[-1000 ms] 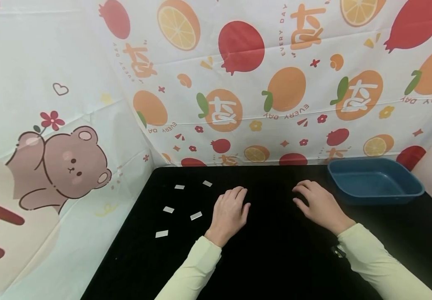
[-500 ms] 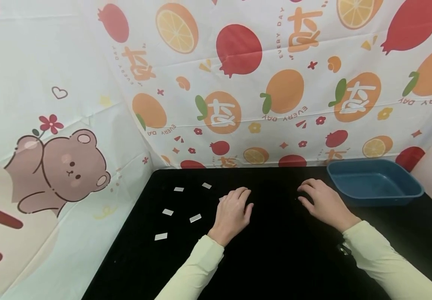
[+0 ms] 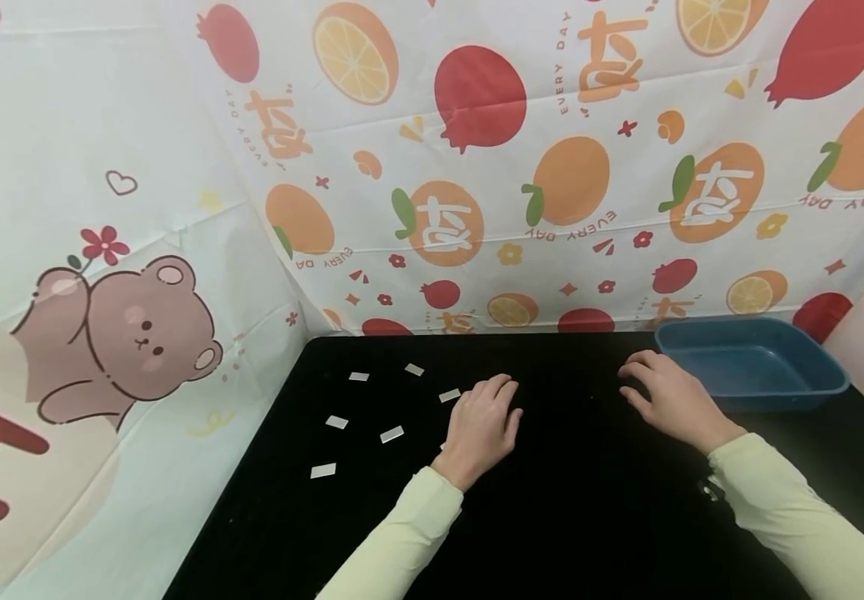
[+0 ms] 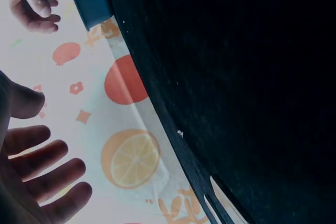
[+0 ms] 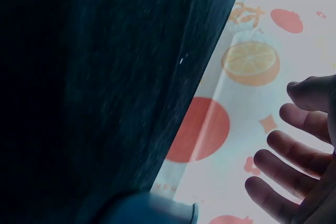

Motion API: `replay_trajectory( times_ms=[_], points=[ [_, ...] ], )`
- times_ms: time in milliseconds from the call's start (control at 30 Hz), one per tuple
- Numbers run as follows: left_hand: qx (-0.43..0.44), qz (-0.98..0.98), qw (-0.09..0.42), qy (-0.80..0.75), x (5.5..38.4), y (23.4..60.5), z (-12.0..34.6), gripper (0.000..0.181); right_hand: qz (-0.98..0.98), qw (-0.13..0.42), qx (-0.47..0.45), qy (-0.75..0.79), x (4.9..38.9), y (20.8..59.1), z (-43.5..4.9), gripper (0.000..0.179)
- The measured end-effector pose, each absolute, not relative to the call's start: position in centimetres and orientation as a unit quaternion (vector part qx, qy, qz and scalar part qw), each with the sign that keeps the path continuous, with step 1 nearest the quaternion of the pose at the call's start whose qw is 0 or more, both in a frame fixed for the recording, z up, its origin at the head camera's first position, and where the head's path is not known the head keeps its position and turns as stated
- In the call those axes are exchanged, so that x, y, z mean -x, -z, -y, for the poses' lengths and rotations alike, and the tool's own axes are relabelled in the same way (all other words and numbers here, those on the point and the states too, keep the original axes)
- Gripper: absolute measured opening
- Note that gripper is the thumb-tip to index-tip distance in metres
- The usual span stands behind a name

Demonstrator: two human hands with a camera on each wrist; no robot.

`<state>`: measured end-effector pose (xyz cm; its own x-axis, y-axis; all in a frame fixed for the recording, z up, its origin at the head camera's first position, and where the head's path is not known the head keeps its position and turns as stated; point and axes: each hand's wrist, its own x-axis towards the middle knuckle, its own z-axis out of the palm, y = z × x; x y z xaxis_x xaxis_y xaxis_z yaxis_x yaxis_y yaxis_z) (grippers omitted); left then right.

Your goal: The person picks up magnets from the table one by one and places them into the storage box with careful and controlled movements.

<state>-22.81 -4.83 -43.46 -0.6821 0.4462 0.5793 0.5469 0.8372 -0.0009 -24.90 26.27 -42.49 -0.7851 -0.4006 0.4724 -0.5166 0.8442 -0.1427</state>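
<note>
My left hand [image 3: 479, 427] is over the middle of the black table with relaxed fingers and holds nothing. Just left of it lie several small flat white rectangular pieces, among them one piece [image 3: 450, 396] close to its knuckles and another [image 3: 392, 434] farther left. The edge of one more peeks out beside the left wrist, mostly hidden. In the left wrist view the fingers [image 4: 55, 182] spread apart with bare space between them. My right hand [image 3: 677, 402], also without anything in it, hovers by the near left side of a blue plastic basin [image 3: 754, 387]; its fingers [image 5: 286, 156] bend gently.
The black table [image 3: 551, 517] ends at the back against a fruit-print cloth [image 3: 372, 283]. A cloth with a bear print [image 3: 154, 333] hangs along the left side. Tiny pale specks dot the tabletop in both wrist views.
Both hands have shifted right, the right one closer to the basin. A white piece that the left hand covered now shows, and the edge of another appears by its wrist.
</note>
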Motion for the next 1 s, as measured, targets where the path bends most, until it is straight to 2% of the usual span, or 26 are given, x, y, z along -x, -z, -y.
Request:
replay_trajectory(
  times_ms=[300,500,800,1000],
  points=[
    [0.276,0.915,0.282,0.081,22.4,43.9,3.7,0.035,0.947,0.198,-0.217,-0.130,24.6,41.8,-28.5,0.026],
    [0.282,0.915,0.280,0.073,22.4,43.5,2.9,0.036,0.947,0.207,-0.211,-0.126,25.0,41.1,-29.8,0.028],
    [0.299,0.917,0.259,0.055,22.6,43.1,2.5,0.039,0.958,0.186,-0.177,-0.128,25.4,40.8,-31.7,0.030],
    [0.300,0.920,0.244,0.062,22.6,43.1,1.5,0.042,0.957,0.190,-0.169,-0.138,25.6,40.6,-33.3,0.028]
  ],
)
